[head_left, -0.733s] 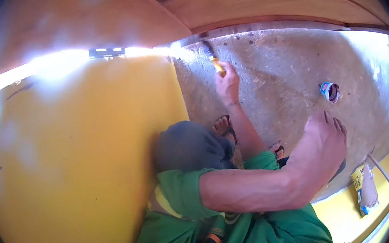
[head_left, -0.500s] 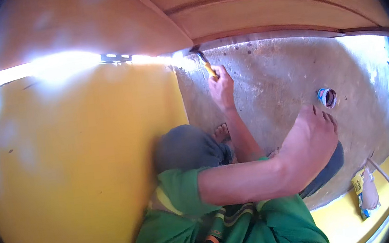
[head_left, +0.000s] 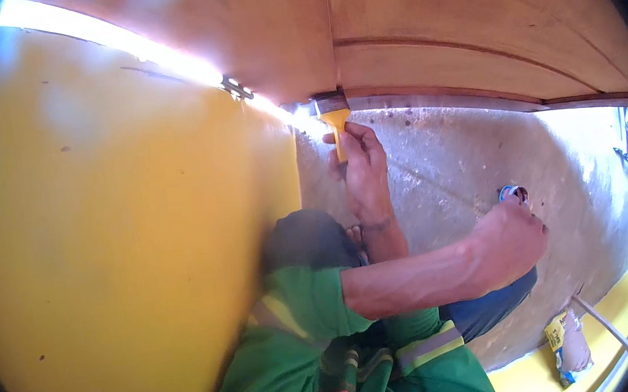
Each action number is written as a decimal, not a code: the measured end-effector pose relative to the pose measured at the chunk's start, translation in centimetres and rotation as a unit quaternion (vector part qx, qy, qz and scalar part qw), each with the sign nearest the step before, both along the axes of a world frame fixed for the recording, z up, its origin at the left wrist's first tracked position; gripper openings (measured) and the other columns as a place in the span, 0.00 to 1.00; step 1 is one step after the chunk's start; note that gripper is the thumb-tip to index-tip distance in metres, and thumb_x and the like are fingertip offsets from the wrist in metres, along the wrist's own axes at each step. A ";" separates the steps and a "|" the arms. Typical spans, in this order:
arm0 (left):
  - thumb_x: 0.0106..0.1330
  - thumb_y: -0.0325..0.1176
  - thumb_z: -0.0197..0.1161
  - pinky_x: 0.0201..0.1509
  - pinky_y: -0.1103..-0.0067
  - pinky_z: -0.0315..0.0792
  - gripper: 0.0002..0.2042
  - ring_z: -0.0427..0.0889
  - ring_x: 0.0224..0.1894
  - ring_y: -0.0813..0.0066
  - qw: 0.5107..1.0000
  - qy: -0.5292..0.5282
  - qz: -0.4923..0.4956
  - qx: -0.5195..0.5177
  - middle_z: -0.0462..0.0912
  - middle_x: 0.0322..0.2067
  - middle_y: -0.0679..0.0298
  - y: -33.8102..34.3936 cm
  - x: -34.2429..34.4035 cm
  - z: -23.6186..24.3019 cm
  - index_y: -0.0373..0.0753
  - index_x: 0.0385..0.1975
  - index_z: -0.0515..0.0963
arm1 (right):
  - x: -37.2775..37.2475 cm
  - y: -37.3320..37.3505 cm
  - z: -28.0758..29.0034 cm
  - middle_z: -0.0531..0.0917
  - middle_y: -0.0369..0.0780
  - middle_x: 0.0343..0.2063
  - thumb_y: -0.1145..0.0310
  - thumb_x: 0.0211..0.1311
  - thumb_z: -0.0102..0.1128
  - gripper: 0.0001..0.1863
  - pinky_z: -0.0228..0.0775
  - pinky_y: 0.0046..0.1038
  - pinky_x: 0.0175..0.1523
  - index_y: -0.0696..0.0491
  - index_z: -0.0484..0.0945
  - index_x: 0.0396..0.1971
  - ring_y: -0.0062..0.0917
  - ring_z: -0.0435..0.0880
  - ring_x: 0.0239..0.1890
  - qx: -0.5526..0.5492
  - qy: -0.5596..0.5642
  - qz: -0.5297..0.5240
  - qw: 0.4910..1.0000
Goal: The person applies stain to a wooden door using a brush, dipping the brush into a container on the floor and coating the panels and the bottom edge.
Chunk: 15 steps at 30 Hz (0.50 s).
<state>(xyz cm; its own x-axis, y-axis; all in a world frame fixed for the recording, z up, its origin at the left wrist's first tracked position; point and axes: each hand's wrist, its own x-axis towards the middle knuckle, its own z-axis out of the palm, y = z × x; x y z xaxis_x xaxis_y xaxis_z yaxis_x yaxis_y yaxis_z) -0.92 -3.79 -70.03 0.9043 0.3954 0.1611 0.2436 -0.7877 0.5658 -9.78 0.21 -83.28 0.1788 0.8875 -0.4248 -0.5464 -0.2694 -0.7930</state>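
Note:
A paintbrush (head_left: pixel 335 116) with a yellow handle and dark bristles is in my right hand (head_left: pixel 366 171), its fingers closed round the handle. The bristles meet the lower edge of a brown wooden panel door (head_left: pixel 422 54). My left forearm crosses over my right arm, and my left hand (head_left: pixel 508 235) hangs bent near my right knee. Its fingers are mostly hidden. Just beyond that hand, a small open can (head_left: pixel 507 192) with dark contents stands on the floor, partly covered by the hand in this view.
A yellow panel or wall (head_left: pixel 127 238) fills the left side, with a metal hinge or latch (head_left: pixel 236 89) at its bright upper edge. The concrete floor (head_left: pixel 448 159) has dark spots. At lower right lie a yellow and pale bag (head_left: pixel 571 349) and a thin rod (head_left: pixel 605 324).
My view has tilted. The brush has turned from edge-on to its broad side, still at the door's lower edge. My left hand now overlaps the can in view.

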 end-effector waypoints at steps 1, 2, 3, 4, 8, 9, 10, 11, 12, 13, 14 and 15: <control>0.55 0.32 0.60 0.39 0.75 0.72 0.07 0.82 0.36 0.68 1.000 -0.014 -0.007 -0.001 0.83 0.27 0.63 -0.1 0.5 -0.2 0.38 0.30 0.78 | 0.7 -0.6 0.8 0.81 0.42 0.38 0.70 0.70 0.49 0.14 0.62 0.19 0.24 0.60 0.69 0.50 0.15 0.72 0.22 -0.001 -0.014 -0.007 1.000; 0.55 0.32 0.59 0.39 0.75 0.72 0.06 0.82 0.36 0.67 0.999 -0.030 0.003 -0.009 0.82 0.26 0.62 -0.2 -0.1 0.1 0.38 0.30 0.78 | -0.2 -1.1 2.8 0.81 0.42 0.38 0.69 0.70 0.50 0.14 0.62 0.19 0.24 0.60 0.69 0.50 0.15 0.72 0.22 -0.008 -0.021 0.007 1.000; 0.55 0.32 0.59 0.40 0.74 0.73 0.06 0.83 0.37 0.66 0.998 -0.056 0.007 -0.022 0.82 0.25 0.62 -0.2 -0.2 0.2 0.38 0.29 0.78 | -0.3 -1.7 3.5 0.81 0.42 0.38 0.69 0.70 0.50 0.14 0.62 0.19 0.24 0.60 0.69 0.50 0.14 0.71 0.22 -0.018 -0.037 0.015 0.999; 0.55 0.32 0.59 0.40 0.74 0.73 0.06 0.83 0.37 0.66 0.998 -0.062 0.005 -0.023 0.82 0.25 0.62 -0.4 0.0 0.1 0.38 0.29 0.78 | 0.2 -2.4 3.2 0.81 0.42 0.38 0.70 0.70 0.51 0.14 0.61 0.18 0.24 0.60 0.69 0.50 0.14 0.71 0.22 0.003 -0.052 0.013 0.999; 0.55 0.31 0.59 0.40 0.74 0.73 0.05 0.83 0.37 0.66 0.997 -0.073 0.011 -0.003 0.82 0.24 0.62 -0.4 0.2 -0.1 0.38 0.28 0.78 | 1.4 -5.6 -1.6 0.81 0.41 0.38 0.73 0.68 0.52 0.15 0.61 0.17 0.24 0.59 0.69 0.52 0.12 0.70 0.22 -0.002 -0.094 0.010 0.996; 0.55 0.31 0.58 0.41 0.74 0.73 0.05 0.83 0.36 0.66 0.999 -0.024 0.019 -0.013 0.82 0.25 0.62 0.0 0.0 -0.2 0.38 0.27 0.78 | 0.5 -6.6 -3.0 0.81 0.42 0.36 0.73 0.67 0.53 0.14 0.65 0.20 0.27 0.59 0.70 0.50 0.16 0.73 0.24 0.010 -0.103 0.042 0.994; 0.55 0.31 0.58 0.41 0.74 0.73 0.05 0.83 0.36 0.66 0.999 -0.026 0.020 -0.014 0.82 0.25 0.62 0.0 -0.1 -0.2 0.38 0.27 0.78 | 0.4 -7.2 -4.5 0.80 0.42 0.35 0.74 0.65 0.54 0.13 0.70 0.23 0.30 0.60 0.72 0.48 0.19 0.77 0.26 0.020 -0.151 0.064 0.986; 0.56 0.31 0.58 0.41 0.74 0.73 0.05 0.83 0.36 0.65 0.999 -0.026 0.017 -0.017 0.82 0.25 0.61 -0.1 0.1 -0.3 0.37 0.27 0.78 | 0.7 -7.3 -5.5 0.80 0.42 0.35 0.74 0.65 0.54 0.13 0.70 0.23 0.30 0.60 0.72 0.48 0.19 0.77 0.26 0.016 -0.160 0.061 0.985; 0.56 0.31 0.58 0.41 0.74 0.73 0.05 0.83 0.36 0.65 0.999 -0.024 0.016 -0.020 0.82 0.25 0.61 -0.1 0.2 -0.4 0.37 0.27 0.79 | 1.0 -7.3 -6.6 0.81 0.44 0.35 0.75 0.62 0.55 0.14 0.72 0.27 0.35 0.60 0.72 0.47 0.24 0.79 0.30 0.004 -0.245 0.060 0.968; 0.56 0.31 0.58 0.41 0.74 0.73 0.05 0.83 0.36 0.65 0.999 -0.030 0.013 -0.019 0.82 0.25 0.61 -0.2 0.3 -0.2 0.37 0.27 0.79 | 1.2 -6.9 -6.9 0.81 0.45 0.35 0.76 0.58 0.56 0.15 0.73 0.32 0.41 0.61 0.73 0.46 0.30 0.81 0.34 -0.006 -0.327 0.058 0.943; 0.55 0.31 0.58 0.41 0.73 0.74 0.06 0.83 0.37 0.65 0.999 -0.042 0.010 -0.015 0.82 0.25 0.60 -0.2 0.3 0.0 0.37 0.28 0.79 | 1.5 -6.1 -7.4 0.81 0.45 0.35 0.76 0.58 0.56 0.15 0.73 0.32 0.41 0.61 0.73 0.46 0.30 0.81 0.34 -0.006 -0.331 0.056 0.942; 0.55 0.31 0.59 0.41 0.73 0.74 0.06 0.83 0.37 0.64 0.998 -0.062 -0.001 -0.009 0.82 0.25 0.59 -0.4 0.9 0.6 0.36 0.28 0.79 | 2.7 -4.6 -7.5 0.81 0.47 0.35 0.77 0.56 0.56 0.16 0.73 0.35 0.45 0.61 0.73 0.46 0.35 0.81 0.38 0.005 -0.377 0.061 0.924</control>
